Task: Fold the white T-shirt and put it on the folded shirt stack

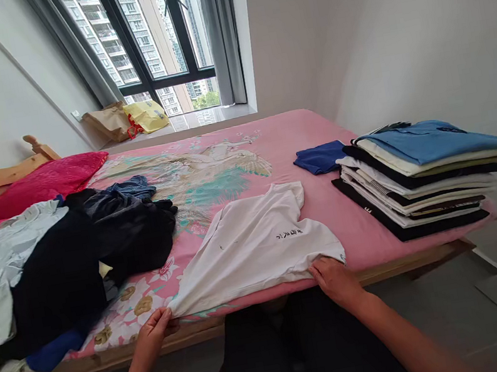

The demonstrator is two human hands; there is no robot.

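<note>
A white T-shirt (253, 245) with small black lettering lies spread on the pink floral bedsheet (278, 136), its hem at the bed's near edge. My left hand (153, 334) pinches the shirt's left hem corner. My right hand (335, 278) grips the right hem corner, fingers closed on the cloth. Both hands sit at the mattress edge, above my dark trousers.
A heap of unfolded dark and pale clothes (57, 269) covers the bed's left side. A stack of folded shirts (423, 176) topped by a blue one stands at the right edge, a folded blue garment (320, 157) beside it. Pink pillows (45, 182) and paper bags (132, 118) lie beyond.
</note>
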